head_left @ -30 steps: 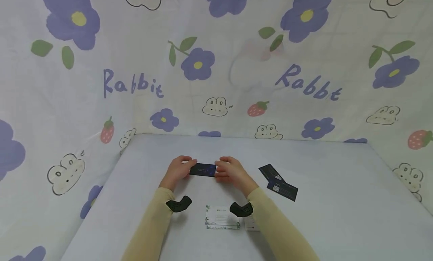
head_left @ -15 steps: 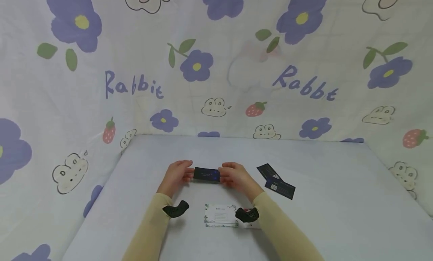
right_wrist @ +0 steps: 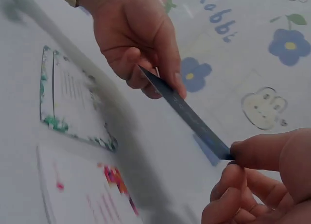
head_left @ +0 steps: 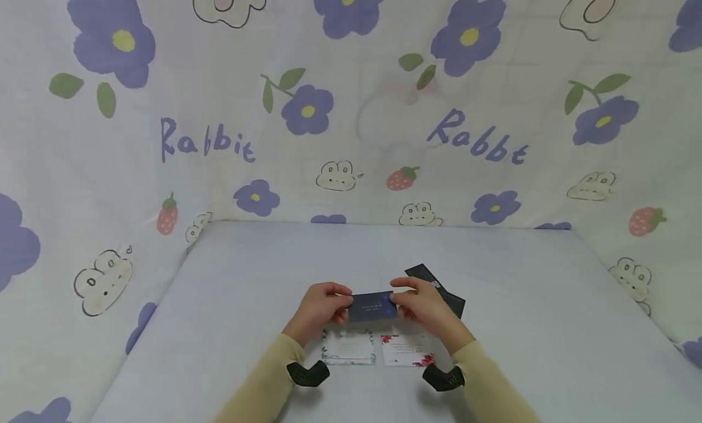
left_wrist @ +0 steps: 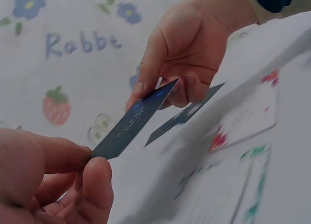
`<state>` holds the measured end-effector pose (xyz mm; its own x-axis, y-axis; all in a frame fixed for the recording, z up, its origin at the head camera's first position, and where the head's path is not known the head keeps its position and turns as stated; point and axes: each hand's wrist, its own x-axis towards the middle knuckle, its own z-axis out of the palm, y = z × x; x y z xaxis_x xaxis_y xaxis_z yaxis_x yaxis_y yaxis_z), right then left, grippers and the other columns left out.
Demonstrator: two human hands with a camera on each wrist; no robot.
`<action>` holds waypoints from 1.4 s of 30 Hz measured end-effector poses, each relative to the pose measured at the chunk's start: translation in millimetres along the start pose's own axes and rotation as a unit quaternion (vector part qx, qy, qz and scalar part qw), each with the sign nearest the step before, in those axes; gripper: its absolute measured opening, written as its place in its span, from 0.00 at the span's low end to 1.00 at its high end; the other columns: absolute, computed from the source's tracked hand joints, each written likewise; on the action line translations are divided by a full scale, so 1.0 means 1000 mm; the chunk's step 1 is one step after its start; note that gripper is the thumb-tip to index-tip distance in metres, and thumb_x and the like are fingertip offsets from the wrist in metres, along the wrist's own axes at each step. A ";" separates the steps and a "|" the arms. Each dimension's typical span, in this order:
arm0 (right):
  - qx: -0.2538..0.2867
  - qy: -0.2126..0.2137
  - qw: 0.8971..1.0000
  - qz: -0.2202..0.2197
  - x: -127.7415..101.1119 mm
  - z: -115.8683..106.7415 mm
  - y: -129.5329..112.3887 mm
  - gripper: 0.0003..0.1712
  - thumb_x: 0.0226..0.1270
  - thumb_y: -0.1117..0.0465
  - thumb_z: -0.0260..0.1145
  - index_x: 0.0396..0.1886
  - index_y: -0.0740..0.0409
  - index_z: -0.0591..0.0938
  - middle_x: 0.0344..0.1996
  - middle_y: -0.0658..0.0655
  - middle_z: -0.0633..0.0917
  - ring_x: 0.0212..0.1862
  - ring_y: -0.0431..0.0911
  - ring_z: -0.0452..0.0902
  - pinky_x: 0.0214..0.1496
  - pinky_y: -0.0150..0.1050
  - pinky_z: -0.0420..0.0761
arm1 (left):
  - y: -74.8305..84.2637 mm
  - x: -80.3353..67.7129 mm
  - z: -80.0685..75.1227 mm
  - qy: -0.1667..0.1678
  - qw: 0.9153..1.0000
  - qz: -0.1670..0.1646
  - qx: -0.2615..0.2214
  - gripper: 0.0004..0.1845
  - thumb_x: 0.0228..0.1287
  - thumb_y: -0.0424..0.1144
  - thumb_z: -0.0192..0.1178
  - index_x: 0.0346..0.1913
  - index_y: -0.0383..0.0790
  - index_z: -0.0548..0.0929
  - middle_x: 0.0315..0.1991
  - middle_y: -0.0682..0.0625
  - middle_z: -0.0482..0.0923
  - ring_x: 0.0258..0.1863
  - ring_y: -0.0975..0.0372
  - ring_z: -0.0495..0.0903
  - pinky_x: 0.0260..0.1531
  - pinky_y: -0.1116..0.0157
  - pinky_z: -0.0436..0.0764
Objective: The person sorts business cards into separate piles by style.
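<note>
A dark blue business card (head_left: 372, 308) is held up by its two ends, with faint pale lettering and a blue glow near its right end. My left hand (head_left: 320, 311) pinches the left end between thumb and fingers; the left wrist view shows this pinch (left_wrist: 92, 156) on the card's corner. At the right end, my right hand (head_left: 430, 313) pinches between thumb and fingers. Below the held card lie white cards with a green leaf border (head_left: 348, 348) and a white card with red flowers (head_left: 406, 351).
Two overlapping dark cards (head_left: 454, 303) lie on the white table (head_left: 263, 258) behind my right hand. A white cloth (head_left: 340, 136) with flowers, strawberries and rabbits hangs behind and at the sides of the table.
Both hands have come nearer and to the right with the dark card, now close over the white cards. My left fingers, loose on the card half a second ago, now pinch its left end.
</note>
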<state>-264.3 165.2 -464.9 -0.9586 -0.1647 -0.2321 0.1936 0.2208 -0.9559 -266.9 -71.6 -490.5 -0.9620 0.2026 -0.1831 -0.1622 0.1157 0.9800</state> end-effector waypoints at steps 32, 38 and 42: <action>-0.227 0.149 0.962 0.037 -0.082 -0.119 0.053 0.29 0.56 0.69 0.73 0.59 0.65 0.78 0.25 0.54 0.83 0.22 0.42 0.75 0.24 0.36 0.78 | 0.018 0.004 0.174 -0.063 0.937 0.114 0.323 0.05 0.53 0.31 0.74 0.28 0.38 0.86 0.19 0.53 0.80 0.19 0.67 0.72 0.22 0.71 0.72; -0.267 0.175 0.947 0.029 -0.082 -0.117 0.054 0.30 0.53 0.70 0.73 0.58 0.65 0.79 0.25 0.54 0.82 0.22 0.42 0.74 0.24 0.35 0.75 | 0.022 0.008 0.179 -0.068 0.903 0.153 0.397 0.03 0.53 0.31 0.72 0.27 0.39 0.87 0.24 0.53 0.82 0.24 0.65 0.73 0.26 0.70 0.74; -0.288 0.188 0.939 0.029 -0.083 -0.120 0.055 0.30 0.52 0.69 0.73 0.58 0.64 0.79 0.25 0.54 0.83 0.24 0.43 0.75 0.25 0.35 0.74 | 0.025 0.007 0.184 -0.072 0.896 0.164 0.406 0.04 0.53 0.31 0.71 0.26 0.40 0.85 0.23 0.53 0.81 0.23 0.65 0.71 0.23 0.71 0.71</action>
<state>-199.2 306.1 -477.0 -0.9768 0.1908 -0.0977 0.2069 0.7199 -0.6625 -237.6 111.3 -481.4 -0.8812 0.4712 0.0388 0.3930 0.6844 0.6141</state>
